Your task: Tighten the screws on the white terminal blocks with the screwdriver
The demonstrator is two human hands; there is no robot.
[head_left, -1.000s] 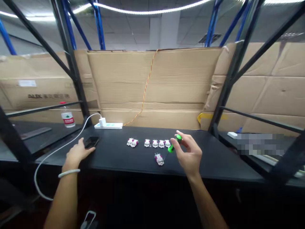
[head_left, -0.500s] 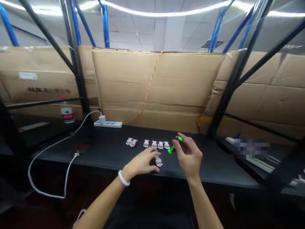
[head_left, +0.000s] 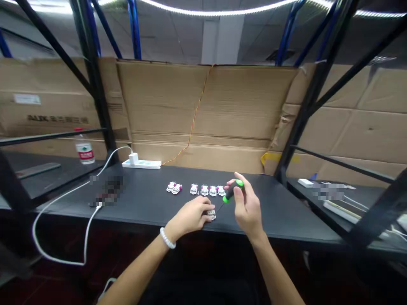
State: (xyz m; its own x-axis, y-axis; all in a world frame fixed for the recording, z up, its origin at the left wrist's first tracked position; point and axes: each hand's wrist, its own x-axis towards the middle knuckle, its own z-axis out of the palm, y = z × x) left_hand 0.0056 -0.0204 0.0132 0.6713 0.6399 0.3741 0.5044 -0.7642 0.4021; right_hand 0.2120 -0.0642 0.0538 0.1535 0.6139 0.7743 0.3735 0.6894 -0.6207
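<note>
My left hand [head_left: 192, 215], with a white beaded bracelet at the wrist, has its thumb and fingers closed on a small white-and-purple plastic part [head_left: 211, 214] at the table's near side. In my right hand [head_left: 248, 207] is a black-and-green screwdriver [head_left: 233, 191], its thin shaft slanting down and left. The tip is at the held part; whether it touches cannot be made out. Behind the hands, several similar white-and-purple parts [head_left: 205, 190] stand in a row, and a pair of them [head_left: 174, 187] lies farther left.
A white power strip [head_left: 141, 164] with a plugged-in charger lies along the cardboard wall [head_left: 203, 114]. Its white cable [head_left: 60, 199] loops over the table's left front edge. Black rack posts [head_left: 297, 123] flank the black table [head_left: 280, 216]. A water bottle [head_left: 85, 150] stands left.
My left fingers have closed on the small white part, which was lying between the thumb and fingers. My right hand has turned slightly, and the screwdriver's tip has shifted a little left.
</note>
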